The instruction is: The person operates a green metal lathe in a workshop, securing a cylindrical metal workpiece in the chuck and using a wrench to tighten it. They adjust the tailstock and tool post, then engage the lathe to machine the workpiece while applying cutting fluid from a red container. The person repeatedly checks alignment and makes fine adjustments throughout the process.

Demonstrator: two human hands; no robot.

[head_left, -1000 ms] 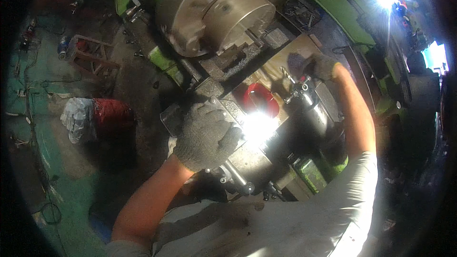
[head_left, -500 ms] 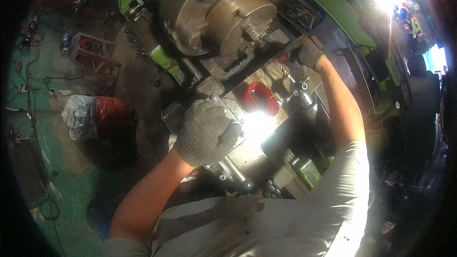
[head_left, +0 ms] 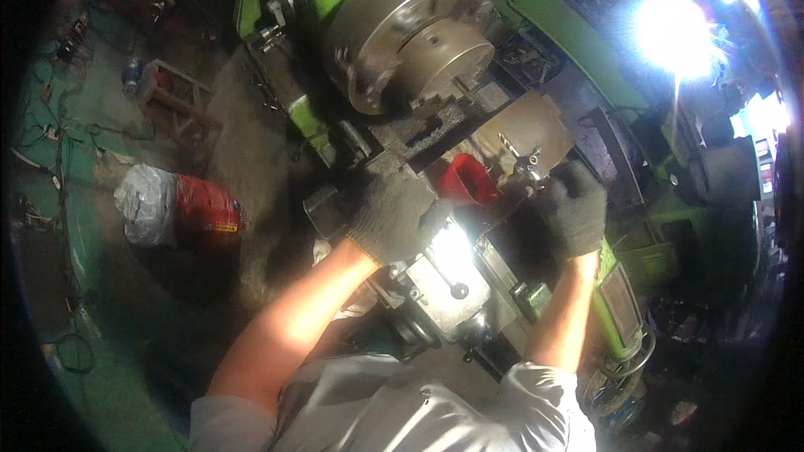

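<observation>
Both my hands wear dark grey knit gloves and are over a green metal lathe. My left hand (head_left: 395,216) is curled over the tool-post area of the carriage; what its fingers grip is hidden beneath it. My right hand (head_left: 574,209) is closed beside a drill chuck (head_left: 528,169) that carries a twist drill bit (head_left: 509,147). Anything inside the right fingers is out of sight. Between the hands is a red cup-like container (head_left: 471,179). Beyond it lies a flat brownish plate (head_left: 532,125). The large round lathe chuck (head_left: 448,54) is at the far side.
Below my left hand, a ball-ended lever (head_left: 458,290) sticks out of the carriage. A red-and-silver sack (head_left: 205,203) stands on the floor at left, near a rusty metal frame (head_left: 180,100). A very bright light (head_left: 674,32) glares at the upper right.
My right hand has drawn back from the brownish plate near the lathe chuck to the drill chuck, uncovering the plate. My left hand stays at the tool post. The whole view has shifted slightly.
</observation>
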